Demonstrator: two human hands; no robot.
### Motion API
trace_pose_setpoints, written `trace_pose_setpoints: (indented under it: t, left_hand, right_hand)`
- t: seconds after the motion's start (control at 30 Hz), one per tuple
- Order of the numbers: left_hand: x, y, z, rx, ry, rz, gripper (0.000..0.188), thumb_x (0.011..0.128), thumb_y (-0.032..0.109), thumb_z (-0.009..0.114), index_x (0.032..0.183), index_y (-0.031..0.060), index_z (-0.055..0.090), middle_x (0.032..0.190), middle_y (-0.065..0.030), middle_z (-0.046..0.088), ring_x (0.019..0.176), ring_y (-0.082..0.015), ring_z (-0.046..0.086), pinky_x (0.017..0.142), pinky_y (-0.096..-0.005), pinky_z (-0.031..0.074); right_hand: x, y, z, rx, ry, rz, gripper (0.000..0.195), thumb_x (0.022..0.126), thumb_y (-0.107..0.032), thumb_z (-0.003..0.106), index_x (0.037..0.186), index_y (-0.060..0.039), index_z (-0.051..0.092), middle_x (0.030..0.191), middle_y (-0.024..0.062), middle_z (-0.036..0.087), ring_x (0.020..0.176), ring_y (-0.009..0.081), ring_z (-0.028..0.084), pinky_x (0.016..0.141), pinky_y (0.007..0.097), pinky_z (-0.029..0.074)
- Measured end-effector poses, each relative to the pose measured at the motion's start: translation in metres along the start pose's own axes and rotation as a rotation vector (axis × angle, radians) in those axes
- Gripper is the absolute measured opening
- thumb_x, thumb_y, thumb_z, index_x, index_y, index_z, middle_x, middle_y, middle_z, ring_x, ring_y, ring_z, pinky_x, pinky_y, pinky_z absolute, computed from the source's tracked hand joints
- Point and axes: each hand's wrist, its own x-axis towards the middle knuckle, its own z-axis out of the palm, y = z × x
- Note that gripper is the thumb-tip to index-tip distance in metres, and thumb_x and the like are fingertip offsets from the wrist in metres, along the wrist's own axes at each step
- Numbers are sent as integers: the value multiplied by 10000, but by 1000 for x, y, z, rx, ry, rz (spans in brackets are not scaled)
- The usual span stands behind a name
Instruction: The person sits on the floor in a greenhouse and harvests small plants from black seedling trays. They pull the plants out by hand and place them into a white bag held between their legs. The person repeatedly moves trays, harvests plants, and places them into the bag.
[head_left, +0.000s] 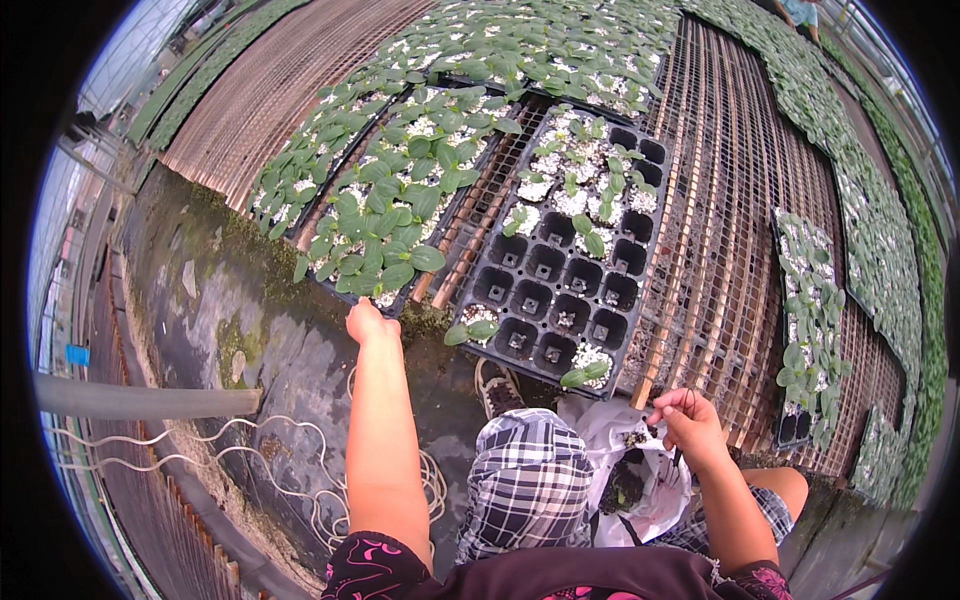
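Observation:
My left hand (373, 322) grips the front edge of a black seedling tray (327, 283), its fingers partly hidden by the tray and leaves. Broad-leaved green seedlings (390, 210) in white granular medium fill that tray. To its right lies a second black plug tray (517, 304), with many bare cells in its front half and plugs with small seedlings mostly at the back. My right hand (690, 429) hovers over an open white plastic bag (667, 491), thumb and fingers bent close together. Whether it pinches something small is unclear. Dark soil or plant waste (622, 484) lies in the bag.
The trays rest on a slatted mesh bench (720, 247). More seedling trays (525, 45) stand behind, and a narrow one (810, 330) at right. A pale hose (322, 495) coils on the floor beside a grey pipe (150, 397). Another person (799, 13) is at the far right.

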Motion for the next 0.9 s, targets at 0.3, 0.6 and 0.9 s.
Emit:
trace_pose_setpoints:
  t: [0.3, 0.6, 0.9]
  left_hand:
    - [-21, 21, 57, 28, 170, 15, 319, 798, -54, 442, 1097, -150, 497, 1116, -184, 557, 895, -252, 604, 744, -414, 518]
    - [6, 18, 46, 87, 152, 142, 337, 801, -32, 454, 1116, -141, 502, 1091, -196, 578, 825, -274, 637, 659, -426, 547]
    - [36, 7, 28, 91, -4, 132, 175, 833, -24, 495, 991, -71, 554, 1013, -114, 607, 860, -209, 604, 698, -375, 508]
  right_hand:
    - [-2, 3, 9, -31, -58, -13, 109, 905, -51, 507, 980, -24, 581, 832, 59, 658, 572, 46, 524, 473, 181, 438]
    - [-7, 7, 2, -34, -25, -32, 115, 911, -59, 507, 989, -18, 581, 833, 60, 654, 569, 49, 523, 474, 182, 441]
    - [21, -35, -5, 221, 151, -353, 439, 1002, -384, 325, 1011, -32, 588, 845, 84, 643, 472, 61, 415, 501, 231, 441]
